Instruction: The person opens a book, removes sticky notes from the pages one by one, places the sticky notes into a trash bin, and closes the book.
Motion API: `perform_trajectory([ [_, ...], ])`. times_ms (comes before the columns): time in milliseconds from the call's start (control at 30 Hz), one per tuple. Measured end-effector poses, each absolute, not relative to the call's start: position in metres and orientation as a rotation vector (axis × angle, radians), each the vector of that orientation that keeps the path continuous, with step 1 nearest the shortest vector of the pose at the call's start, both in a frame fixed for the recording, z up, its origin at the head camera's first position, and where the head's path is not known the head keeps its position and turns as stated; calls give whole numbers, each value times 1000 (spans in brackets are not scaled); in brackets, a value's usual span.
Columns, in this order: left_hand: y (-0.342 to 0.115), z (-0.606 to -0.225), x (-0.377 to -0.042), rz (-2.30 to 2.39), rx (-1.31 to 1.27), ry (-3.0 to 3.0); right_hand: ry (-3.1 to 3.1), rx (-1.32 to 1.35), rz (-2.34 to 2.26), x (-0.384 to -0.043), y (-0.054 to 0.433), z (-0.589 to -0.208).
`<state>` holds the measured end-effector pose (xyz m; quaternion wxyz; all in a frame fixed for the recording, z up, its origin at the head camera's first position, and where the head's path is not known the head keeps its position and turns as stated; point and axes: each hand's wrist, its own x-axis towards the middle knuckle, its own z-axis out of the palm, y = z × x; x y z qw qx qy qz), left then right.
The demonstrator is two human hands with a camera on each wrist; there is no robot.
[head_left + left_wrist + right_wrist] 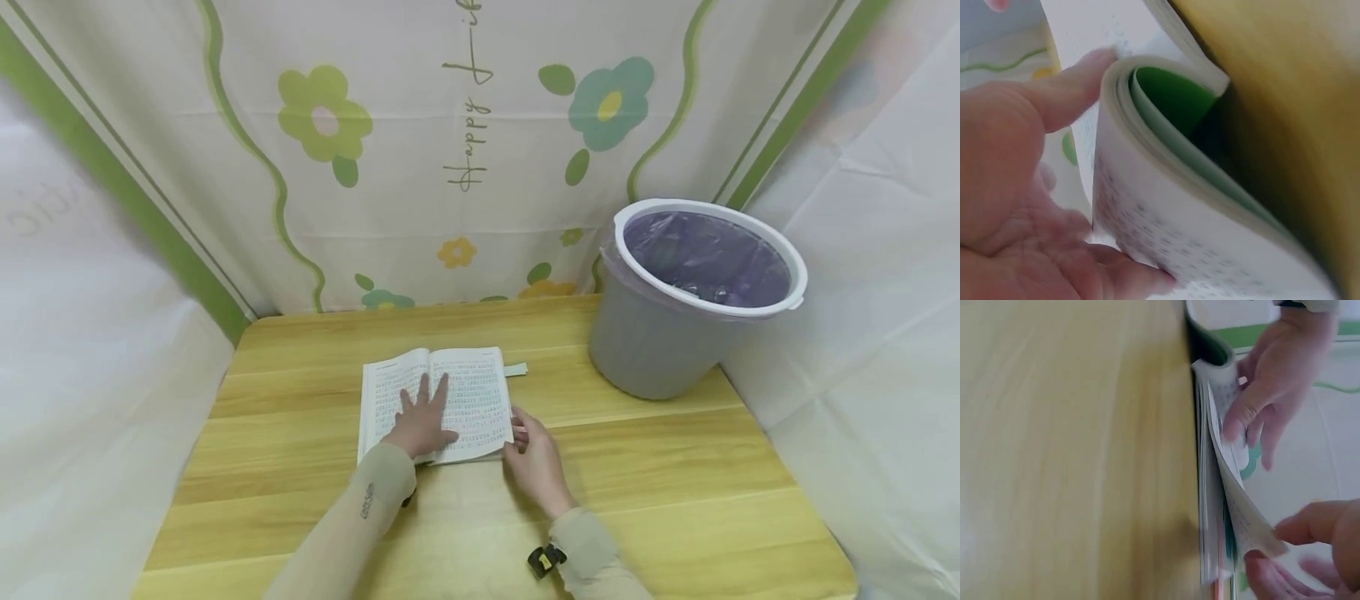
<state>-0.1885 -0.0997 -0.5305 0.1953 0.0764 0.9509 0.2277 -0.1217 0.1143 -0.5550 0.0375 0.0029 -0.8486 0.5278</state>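
An open book (472, 387) with printed pages lies on the wooden table. My left hand (422, 425) rests on it with fingers spread, across the middle fold and both pages. In the left wrist view the left-side pages of the book (1147, 169) bow up beside that hand (1016, 169), with a green sheet under them. At the lower right corner, my right hand (538, 462) pinches the edge of some lifted pages (1250, 528) between thumb and fingers (1300, 525). A pale green strip (516, 369) sticks out from the book's right side.
A grey bin (652, 350) with a white rim and a purple liner stands at the table's back right; clear items lie inside it. A flower-printed curtain (405, 208) hangs behind the wooden table (285, 433), and white cloth (862, 292) hangs at the sides.
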Motion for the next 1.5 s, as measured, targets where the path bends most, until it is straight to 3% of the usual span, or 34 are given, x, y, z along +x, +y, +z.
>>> perform_trajectory([
  [267,-128,-535,-180,768,255,2629,-2371,-257,2043,-126,106,-552],
  [533,-154,-528,-163,901,368,2603,-2379,93,2034,-121,80,-544],
  [933,-197,-530,-159,1277,184,2562,-2641,652,1459,-122,50,-551],
  [1167,-228,-527,-160,1332,38,2546,-2880,802,1289,-119,45,-559],
  [1500,-254,-509,-158,1276,33,2641,-3042,1003,947,-116,40,-559],
])
